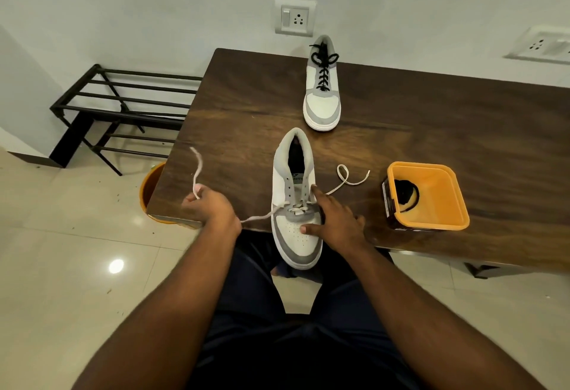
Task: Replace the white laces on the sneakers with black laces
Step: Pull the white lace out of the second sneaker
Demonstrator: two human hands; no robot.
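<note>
White lace [258, 217], pinched in the left hand [206, 206], should pull out sideways while the spread right hand [334, 220] pins the shoe [294, 229] beneath it.

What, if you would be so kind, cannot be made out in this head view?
- Right hand covers the near sneaker's right flank.
- Left hand's grip on the white lace: curled fingers hide it.
- Black item in the orange tub: its wall hides part.
- Orange container under the table: tabletop covers most.
</note>
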